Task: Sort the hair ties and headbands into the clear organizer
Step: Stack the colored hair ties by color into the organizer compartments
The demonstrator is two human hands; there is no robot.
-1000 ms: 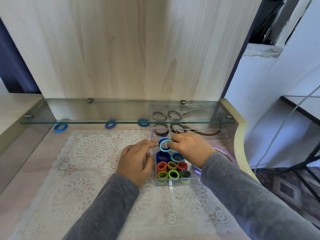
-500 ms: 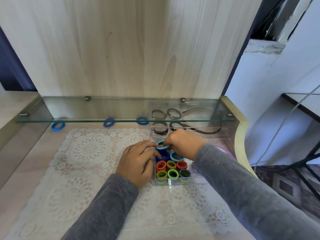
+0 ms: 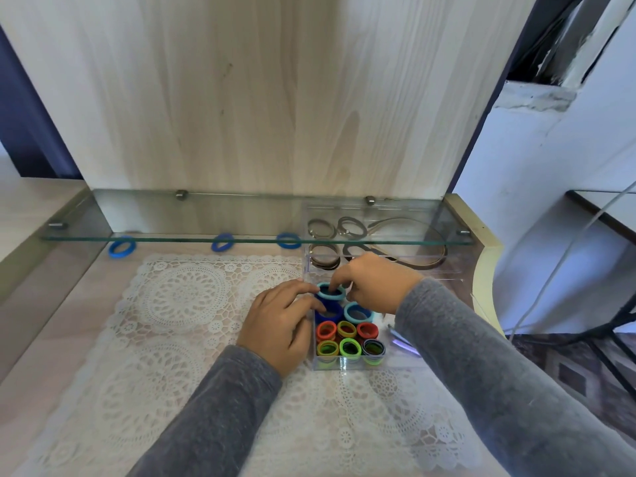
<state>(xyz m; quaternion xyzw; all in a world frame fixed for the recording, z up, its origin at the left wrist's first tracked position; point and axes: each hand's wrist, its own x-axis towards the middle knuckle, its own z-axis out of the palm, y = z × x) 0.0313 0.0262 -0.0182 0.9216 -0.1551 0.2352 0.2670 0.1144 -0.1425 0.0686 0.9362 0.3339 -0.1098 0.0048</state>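
Observation:
A clear organizer (image 3: 347,363) stands on the lace mat, with several red, yellow, green and blue hair ties in its front compartments. My right hand (image 3: 377,284) pinches a light blue hair tie (image 3: 331,292) and holds it flat over a dark blue tie (image 3: 328,313) at the organizer's left side. My left hand (image 3: 280,325) rests against the organizer's left wall, its fingertips touching the light blue tie. Another light blue tie (image 3: 358,313) sits to the right. Dark headbands (image 3: 406,242) lie in the back compartments.
A glass shelf (image 3: 254,235) spans the desk just above the organizer's back. Three blue hair ties (image 3: 122,247), (image 3: 222,242), (image 3: 288,241) lie loose under it. The white lace mat (image 3: 179,304) covers the wooden desk. A curved desk edge (image 3: 481,280) is at right.
My right hand has turned the light blue tie from upright to flat and lowered it onto the dark blue tie. My left fingers stay at the organizer's left wall.

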